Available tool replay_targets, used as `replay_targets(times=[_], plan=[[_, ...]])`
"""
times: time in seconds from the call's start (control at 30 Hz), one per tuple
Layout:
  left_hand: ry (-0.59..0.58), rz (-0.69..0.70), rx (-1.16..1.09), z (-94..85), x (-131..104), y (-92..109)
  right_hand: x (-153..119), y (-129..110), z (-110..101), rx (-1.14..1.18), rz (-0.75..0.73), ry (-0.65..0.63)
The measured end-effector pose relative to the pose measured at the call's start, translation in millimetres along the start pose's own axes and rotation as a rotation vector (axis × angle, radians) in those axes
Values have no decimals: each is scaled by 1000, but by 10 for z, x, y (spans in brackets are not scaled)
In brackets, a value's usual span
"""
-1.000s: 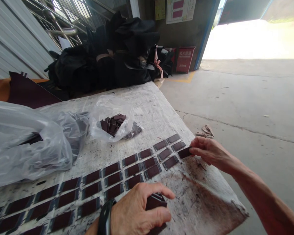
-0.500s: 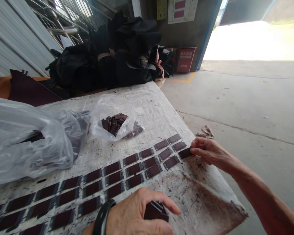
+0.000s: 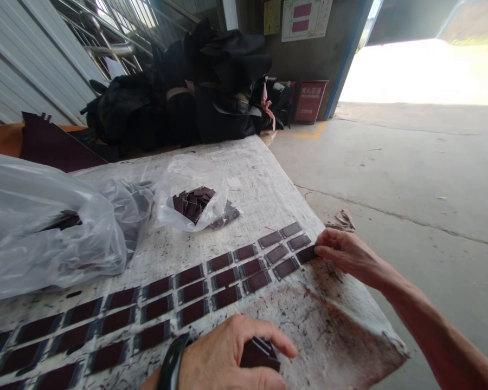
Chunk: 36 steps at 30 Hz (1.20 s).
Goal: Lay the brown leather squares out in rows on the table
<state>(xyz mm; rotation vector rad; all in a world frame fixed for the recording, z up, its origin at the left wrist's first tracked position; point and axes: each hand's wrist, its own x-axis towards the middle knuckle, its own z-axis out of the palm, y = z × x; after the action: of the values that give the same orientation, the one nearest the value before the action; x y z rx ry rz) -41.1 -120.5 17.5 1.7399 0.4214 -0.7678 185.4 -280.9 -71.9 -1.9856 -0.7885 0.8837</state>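
Dark maroon rectangular pieces (image 3: 193,291) lie in three slanting rows across the pale, stained table cover. At the right end of the nearest row, my right hand (image 3: 337,252) pinches the outer end of one piece (image 3: 306,254), which rests on the cover. My left hand (image 3: 231,355), with a black band on the wrist, curls around a small stack of similar pieces (image 3: 259,355) near the bottom edge. Part of that stack is hidden by the thumb and fingers.
An open clear bag (image 3: 193,203) of dark pieces stands behind the rows. A larger plastic bag (image 3: 52,233) is at the left. Black bundles (image 3: 179,92) lie beyond the table (image 3: 248,162); a red box (image 3: 310,101) stands on the floor.
The view has shifted slightly. The piece at my right hand now looks flatter on the cover, with the fingertips still at its end. My left hand keeps its hold.
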Motion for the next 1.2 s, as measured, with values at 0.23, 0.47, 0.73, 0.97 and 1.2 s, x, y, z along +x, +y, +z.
replay_targets(times=[0.23,0.47,0.73,0.97,1.2], plan=[[129,12,17,101,-62,-116,-33,-158,69,-366,-22,177],[86,-25,-119,111,-196,-231,-92,-262,161,-651,-78,300],[264,44,-753,438,-290,-662,-229,-105,448,-792,-597,409],[343,238,-942,575,-321,-881,-676,-776,1079,-49,-325,-243],[347,362,-818,567,-579,-876,-835,-1176,1659,147,-146,-563]])
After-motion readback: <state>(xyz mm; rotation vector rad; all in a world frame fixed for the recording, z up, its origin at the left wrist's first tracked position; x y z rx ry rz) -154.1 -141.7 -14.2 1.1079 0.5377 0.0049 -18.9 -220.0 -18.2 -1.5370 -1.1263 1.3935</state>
